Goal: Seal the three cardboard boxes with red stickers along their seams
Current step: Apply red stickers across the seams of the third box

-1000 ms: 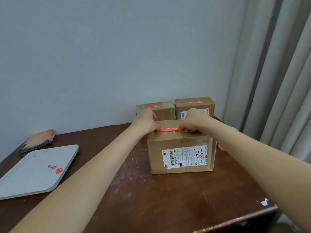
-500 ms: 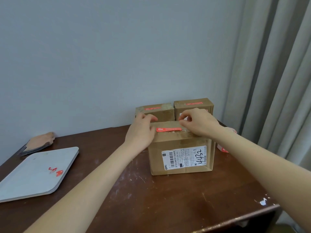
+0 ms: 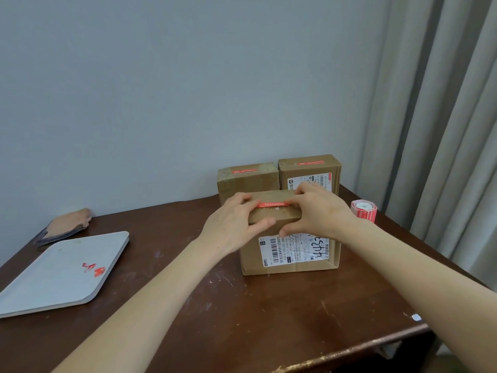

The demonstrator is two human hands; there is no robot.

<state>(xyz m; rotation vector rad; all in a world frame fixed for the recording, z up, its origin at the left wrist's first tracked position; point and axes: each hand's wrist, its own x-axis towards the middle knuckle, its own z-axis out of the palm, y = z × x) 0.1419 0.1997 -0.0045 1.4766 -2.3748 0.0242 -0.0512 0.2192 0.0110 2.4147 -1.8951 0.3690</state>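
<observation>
Three cardboard boxes stand on the brown table. The near box (image 3: 252,254) carries a white shipping label on its front and a red sticker (image 3: 272,204) along its top seam. My left hand (image 3: 233,224) grips the box's top left corner, fingers on the sticker's left end, thumb on the front. My right hand (image 3: 317,211) grips the top right, fingers on the sticker's right end. Behind stand the back left box (image 3: 246,184) and the back right box (image 3: 309,170), each with a red sticker on top.
A roll of red stickers (image 3: 364,211) stands to the right of the boxes, near the curtain (image 3: 443,130). A grey tray (image 3: 53,278) with red scraps lies at the left, a small pouch (image 3: 67,224) behind it. The table's front edge (image 3: 349,354) is close.
Both hands have slid forward over the top front edge of the near box, thumbs now on its front face. The sticker roll has come into view.
</observation>
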